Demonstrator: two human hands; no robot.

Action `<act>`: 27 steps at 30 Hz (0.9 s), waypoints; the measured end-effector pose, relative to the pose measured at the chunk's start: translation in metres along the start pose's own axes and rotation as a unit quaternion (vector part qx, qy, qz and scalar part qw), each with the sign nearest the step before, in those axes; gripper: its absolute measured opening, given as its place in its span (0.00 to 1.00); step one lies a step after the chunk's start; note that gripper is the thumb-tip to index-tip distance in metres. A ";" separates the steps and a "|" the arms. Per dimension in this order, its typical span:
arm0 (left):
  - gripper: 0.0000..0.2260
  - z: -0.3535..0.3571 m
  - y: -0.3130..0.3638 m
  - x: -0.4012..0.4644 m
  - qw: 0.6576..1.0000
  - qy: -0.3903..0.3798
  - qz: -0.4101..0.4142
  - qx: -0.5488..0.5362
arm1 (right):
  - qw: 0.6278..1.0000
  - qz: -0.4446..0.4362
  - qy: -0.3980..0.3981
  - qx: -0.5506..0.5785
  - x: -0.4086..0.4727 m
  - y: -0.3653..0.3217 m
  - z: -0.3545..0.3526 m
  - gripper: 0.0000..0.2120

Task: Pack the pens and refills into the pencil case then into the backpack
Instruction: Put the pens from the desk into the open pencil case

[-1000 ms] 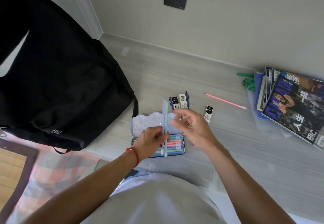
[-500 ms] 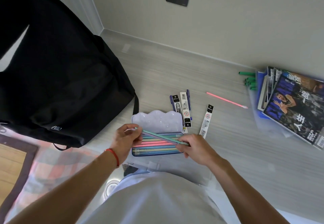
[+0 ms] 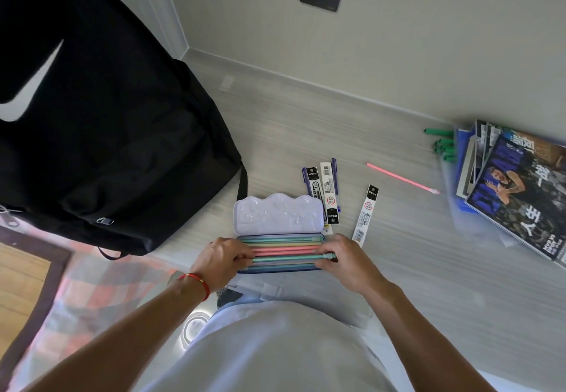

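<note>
Hands: our left and right each pinch one end of a green pen, its long axis running 9 to 3 over the open case. Refills lie at 1 o'clock, nearer our right; backpack at 10.

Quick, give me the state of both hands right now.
Left hand: pinching the left end of the green pen over the pencil case.
Right hand: pinching the same pen's right end.
</note>
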State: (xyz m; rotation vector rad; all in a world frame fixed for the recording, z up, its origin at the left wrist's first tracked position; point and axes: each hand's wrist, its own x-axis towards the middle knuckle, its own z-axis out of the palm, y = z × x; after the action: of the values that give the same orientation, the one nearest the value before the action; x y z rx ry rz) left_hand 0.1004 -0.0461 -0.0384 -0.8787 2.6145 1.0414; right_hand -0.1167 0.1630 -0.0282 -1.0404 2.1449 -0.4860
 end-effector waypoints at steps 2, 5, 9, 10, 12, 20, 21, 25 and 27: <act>0.05 0.002 -0.002 -0.001 1.000 0.017 0.015 0.015 | 1.000 0.001 0.000 -0.003 -0.001 -0.001 0.003 0.12; 0.03 0.004 -0.005 -0.005 0.998 0.033 0.044 0.018 | 1.000 0.005 0.009 -0.014 0.000 -0.001 0.006 0.13; 0.02 0.005 -0.003 -0.009 0.996 0.039 0.072 0.036 | 1.000 -0.004 0.016 -0.023 0.000 -0.001 0.009 0.14; 0.02 0.005 -0.004 -0.009 0.995 0.037 0.076 0.044 | 0.999 -0.006 0.016 -0.027 -0.001 -0.001 0.009 0.14; 0.02 0.005 -0.004 -0.009 0.994 0.030 0.082 0.065 | 0.999 -0.010 0.015 -0.034 -0.002 0.001 0.011 0.15; 0.07 0.001 -0.010 -0.007 0.985 -0.008 0.102 0.137 | 1.000 -0.012 0.012 0.022 -0.004 0.005 0.009 0.13; 0.07 0.002 -0.009 -0.006 0.985 -0.006 0.099 0.139 | 0.999 -0.013 0.016 0.024 -0.004 0.006 0.009 0.12; 0.06 0.002 -0.006 -0.004 0.988 0.010 0.088 0.126 | 0.998 -0.018 0.050 0.031 -0.006 0.010 0.007 0.09; 0.07 0.002 -0.006 -0.006 0.989 0.009 0.087 0.123 | 0.998 -0.011 0.062 0.031 -0.007 0.011 0.008 0.07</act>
State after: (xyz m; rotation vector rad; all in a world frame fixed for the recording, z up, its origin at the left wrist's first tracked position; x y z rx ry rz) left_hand 0.1084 -0.0458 -0.0407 -0.6168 2.7970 0.7259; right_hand -0.1139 0.1748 -0.0376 -1.0254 2.2126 -0.6381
